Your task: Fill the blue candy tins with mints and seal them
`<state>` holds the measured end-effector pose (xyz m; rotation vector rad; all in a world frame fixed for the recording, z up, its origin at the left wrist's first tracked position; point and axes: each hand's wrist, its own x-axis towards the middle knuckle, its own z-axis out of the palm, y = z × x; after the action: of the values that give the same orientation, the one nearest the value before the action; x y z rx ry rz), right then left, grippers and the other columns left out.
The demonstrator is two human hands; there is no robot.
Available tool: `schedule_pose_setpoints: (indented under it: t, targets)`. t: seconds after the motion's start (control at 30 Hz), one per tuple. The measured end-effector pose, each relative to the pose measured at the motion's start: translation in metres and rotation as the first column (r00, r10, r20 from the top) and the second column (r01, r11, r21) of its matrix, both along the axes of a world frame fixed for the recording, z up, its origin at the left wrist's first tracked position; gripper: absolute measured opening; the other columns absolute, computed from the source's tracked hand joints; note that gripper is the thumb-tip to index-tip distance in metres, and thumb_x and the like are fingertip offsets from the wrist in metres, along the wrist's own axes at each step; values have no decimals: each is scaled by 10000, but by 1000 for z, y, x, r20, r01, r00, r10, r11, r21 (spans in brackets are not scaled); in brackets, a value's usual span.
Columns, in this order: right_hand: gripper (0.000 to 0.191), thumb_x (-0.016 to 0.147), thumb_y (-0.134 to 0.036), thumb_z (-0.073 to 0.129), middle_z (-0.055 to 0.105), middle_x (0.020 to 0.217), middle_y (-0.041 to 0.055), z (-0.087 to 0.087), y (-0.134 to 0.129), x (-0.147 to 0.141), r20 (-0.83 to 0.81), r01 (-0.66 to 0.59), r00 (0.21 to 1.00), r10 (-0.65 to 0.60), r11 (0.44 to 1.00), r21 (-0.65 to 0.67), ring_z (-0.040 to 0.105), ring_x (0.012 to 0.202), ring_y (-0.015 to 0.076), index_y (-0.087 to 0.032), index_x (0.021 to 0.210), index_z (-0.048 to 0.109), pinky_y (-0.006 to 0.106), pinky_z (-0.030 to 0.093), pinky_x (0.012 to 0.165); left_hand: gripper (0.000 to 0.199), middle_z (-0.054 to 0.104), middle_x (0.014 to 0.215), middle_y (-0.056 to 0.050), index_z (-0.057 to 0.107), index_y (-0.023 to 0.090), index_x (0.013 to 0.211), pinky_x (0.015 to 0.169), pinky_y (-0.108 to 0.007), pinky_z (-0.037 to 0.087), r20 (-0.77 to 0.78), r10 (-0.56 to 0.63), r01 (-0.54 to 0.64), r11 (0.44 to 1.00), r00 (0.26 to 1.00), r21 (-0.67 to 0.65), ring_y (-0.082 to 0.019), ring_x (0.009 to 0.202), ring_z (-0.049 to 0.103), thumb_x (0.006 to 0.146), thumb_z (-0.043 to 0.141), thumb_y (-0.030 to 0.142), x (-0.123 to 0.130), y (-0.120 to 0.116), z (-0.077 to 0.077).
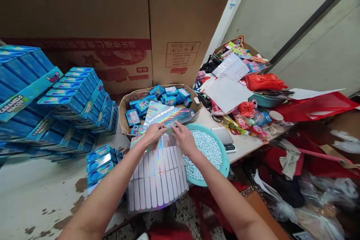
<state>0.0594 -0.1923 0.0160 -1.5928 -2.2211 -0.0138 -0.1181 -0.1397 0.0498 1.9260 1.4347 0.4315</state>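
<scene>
A shiny holographic sticker sheet [157,180] with rows of long white labels hangs over the table's front edge. My left hand [154,134] has its fingers closed on the sheet's upper part. Close beside it, my right hand [183,138] pinches the same sheet; its fingertips nearly meet those of the left. Just behind the hands, the sheet's far end lies over a cardboard tray [123,114] of small blue boxes [132,117]. Under my right forearm stands a turquoise basin [225,165] full of pale blue pellets [206,148].
Stacks of blue display packs [81,93] rise on the left. A tall cardboard box [112,11] stands behind. On the right are a small scale [229,147], a white sheet [229,93], mixed packets and a red bag [266,81]. Clutter covers the floor at right.
</scene>
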Motion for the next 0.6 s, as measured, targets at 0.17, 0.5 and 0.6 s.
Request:
schedule_pose_setpoints:
  t: [0.17,0.5,0.6]
  targets:
    - [468,935,-217,415,359,1487,107,-7,-12,5,44,-35,998,35,999,4,319,1362,276,-176,1400,391,451,400,1012,294,592,592,-3,658,171,785,587,-249,329,28,1,0,999,1000,-32,-164,629,524,790,472,399,3,1,-4]
    - [363,921,-211,448,447,1429,96,-9,-23,13,25,-92,995,92,995,26,354,1337,282,-155,1270,534,462,379,1030,261,467,459,39,636,161,757,494,-225,307,192,30,-4,991,981,-136,-117,459,448,771,493,379,4,1,-7]
    - [346,909,-265,487,483,1387,115,-4,-23,13,-74,-60,995,65,995,75,392,1309,253,-159,1231,554,438,371,1052,266,445,452,45,639,150,761,466,-225,287,199,-6,34,990,980,-139,-112,439,424,755,514,384,3,0,-6]
